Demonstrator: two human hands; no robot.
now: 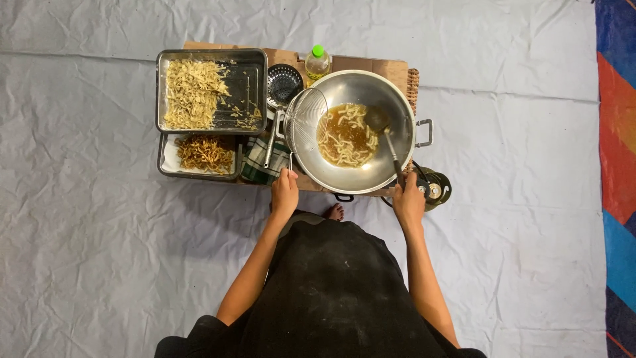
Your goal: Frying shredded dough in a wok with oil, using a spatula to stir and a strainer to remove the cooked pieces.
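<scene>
Both my hands are closed on tool handles at the near rim of the wok (397, 99). Left hand (285, 192) is wrapped on the wire skimmer (306, 120) handle; its mesh basket leans tilted on the wok's left inner wall, above the oil line as far as I can tell. Right hand (407, 200) is clamped on the ladle (379, 119) handle; the bowl sits in the oil among the pale dough strips (344, 136).

Handling, my read:
- Skimmer: light, stiff wire, long lever. Hold at the handle end, well away from the heat.
- Ladle: rigid metal, probably gets hot up the shaft and slick with oil. Grip far back, firm.
- Strips: soft, light, floating; likely break if pushed hard.
- Wok: heavy with hot oil, best taken by the side handle (425, 132), not the rim.

Around it: large steel tray (255, 89) with uncooked strips, smaller tray (164, 159) below it with browned ones, checked cloth (262, 162), small perforated bowl (285, 85), green-capped oil bottle (318, 61). All on a low counter (391, 66) over the grey floor sheet (99, 252).

Hard to see: burner is hidden under the wok, only knobs (434, 189) show. Finger detail on both handles is too small. One bare foot (334, 212) peeks out; my body blocks the rest.
</scene>
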